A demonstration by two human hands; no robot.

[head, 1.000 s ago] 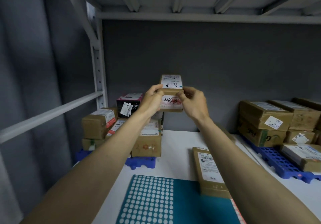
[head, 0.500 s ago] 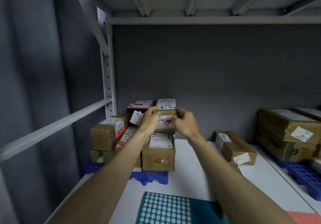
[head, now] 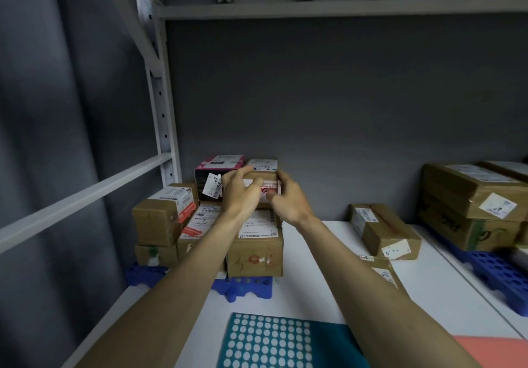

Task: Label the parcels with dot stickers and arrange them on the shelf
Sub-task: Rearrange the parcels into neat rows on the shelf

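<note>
A small cardboard parcel (head: 264, 180) was held between both hands at the top of the left stack of parcels, at the far left of the white shelf (head: 314, 267). The left hand (head: 238, 192) was curled round the parcel's left end, its fingers laid across the near face with the white and red label. The right hand (head: 287, 199) was curled round the right end, its thumb pressed on the near face. The parcel appeared to sit on a larger brown box (head: 255, 249) marked with handwriting, though actual contact could not be told behind the hands. Just left of it a pink and black box (head: 218, 164) was seen, with a white tag hanging on its front. The stack was carried by a blue pallet (head: 248, 287). To the right, a loose brown parcel (head: 384, 232) lay on the shelf, and further right more boxes (head: 468, 196) were stacked on another blue pallet (head: 497, 273). Near the camera, a teal sheet of white dot stickers (head: 268, 342) lay flat on the shelf.
</note>
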